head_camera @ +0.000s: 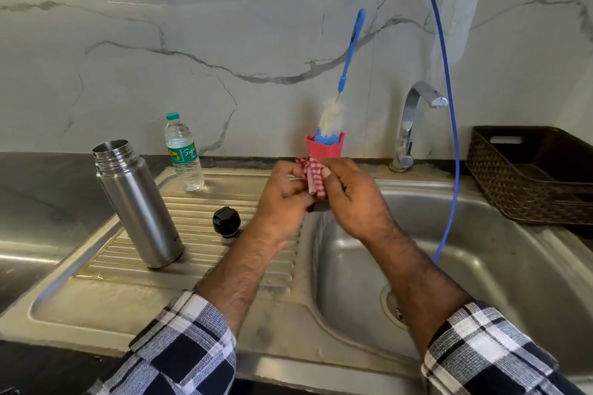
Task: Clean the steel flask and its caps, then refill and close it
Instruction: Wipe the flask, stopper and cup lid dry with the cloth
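1. Checked sleeves frame both forearms, which meet above the sink's (481, 234) left rim.
2. Left hand (282, 199) and right hand (353, 199) both curl round a red checked cloth (316, 178), seemingly wiping something dark under it, probably a cap; it is mostly hidden.
3. Left of the hands, the black cap (226, 222) lies on the drainboard (128, 282), nearest the left hand.
4. Farther left stands the open steel flask (138, 202), long axis upright, with the water bottle (184, 154) behind it.
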